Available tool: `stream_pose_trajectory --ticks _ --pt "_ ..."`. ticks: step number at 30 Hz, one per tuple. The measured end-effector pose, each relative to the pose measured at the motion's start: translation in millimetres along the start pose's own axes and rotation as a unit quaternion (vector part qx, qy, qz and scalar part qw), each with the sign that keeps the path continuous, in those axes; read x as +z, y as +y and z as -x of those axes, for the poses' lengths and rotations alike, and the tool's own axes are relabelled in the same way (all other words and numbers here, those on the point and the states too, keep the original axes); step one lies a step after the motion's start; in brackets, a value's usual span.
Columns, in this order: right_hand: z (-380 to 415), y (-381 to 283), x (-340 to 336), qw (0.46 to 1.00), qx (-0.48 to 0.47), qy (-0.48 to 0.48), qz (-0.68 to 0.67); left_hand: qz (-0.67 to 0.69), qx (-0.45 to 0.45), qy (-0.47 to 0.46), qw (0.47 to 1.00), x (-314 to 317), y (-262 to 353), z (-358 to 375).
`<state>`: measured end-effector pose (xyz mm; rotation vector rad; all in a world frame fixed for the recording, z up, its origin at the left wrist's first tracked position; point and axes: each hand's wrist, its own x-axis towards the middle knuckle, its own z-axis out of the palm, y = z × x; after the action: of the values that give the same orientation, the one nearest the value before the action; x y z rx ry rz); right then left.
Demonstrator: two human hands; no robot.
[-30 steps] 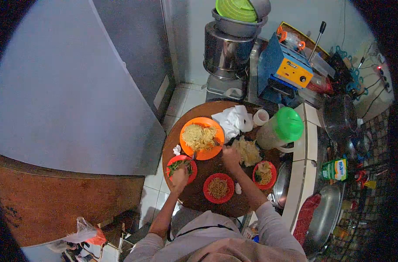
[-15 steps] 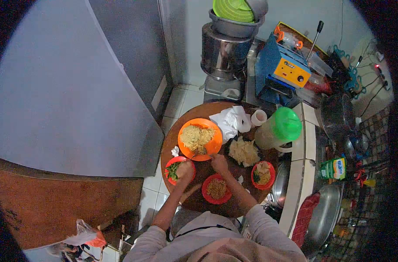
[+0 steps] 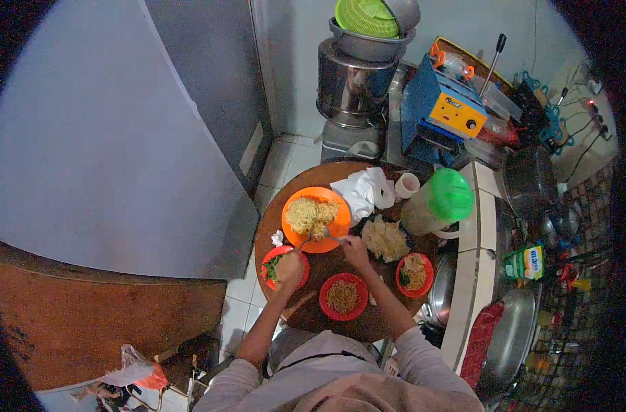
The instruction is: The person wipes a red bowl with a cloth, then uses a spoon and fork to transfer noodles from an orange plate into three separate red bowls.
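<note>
Yellow noodles (image 3: 303,214) fill much of the orange plate (image 3: 342,218) on the round table. My left hand (image 3: 291,268) is closed around a thin metal utensil (image 3: 304,243), fork or spoon, whose tip reaches the plate's near edge. Beneath that hand, partly hidden, is a red bowl of green leaves (image 3: 270,268). In my right hand (image 3: 356,253), also closed, is a second metal utensil, apparently a spoon (image 3: 332,237), angled left over the plate's lower right. Nearer to me is a red bowl of brown noodles (image 3: 343,296).
Crackers (image 3: 385,238) lie on a dark plate right of my right hand. A red bowl of food (image 3: 414,275), green-lidded pitcher (image 3: 450,195), white cup (image 3: 407,185) and white plastic bag (image 3: 362,192) surround them. A tiled counter edge (image 3: 469,268) borders the right side.
My right hand has shifted a little to the right, and its utensil now shows more clearly over the noodles. The noodle heap has changed shape slightly. My left hand stays nearly in place.
</note>
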<state>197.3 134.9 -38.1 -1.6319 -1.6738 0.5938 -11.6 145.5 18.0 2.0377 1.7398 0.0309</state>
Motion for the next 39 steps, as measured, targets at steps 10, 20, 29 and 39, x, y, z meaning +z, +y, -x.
stream_pose_trajectory --ticks 10,20,29,39 --pt "-17 -27 -37 0.980 0.152 -0.006 -0.126 0.075 0.071 0.120 0.987 -33 14 7" --pt "8 -71 -78 0.971 0.194 -0.025 -0.141 0.076 0.105 0.109 0.986 -58 26 35" --pt "118 -75 -94 0.978 0.198 -0.017 -0.064 0.057 0.172 0.033 0.983 -17 21 100" --pt "192 -48 -40 0.935 0.283 -0.050 0.205 0.065 0.189 -0.038 0.979 50 -1 125"
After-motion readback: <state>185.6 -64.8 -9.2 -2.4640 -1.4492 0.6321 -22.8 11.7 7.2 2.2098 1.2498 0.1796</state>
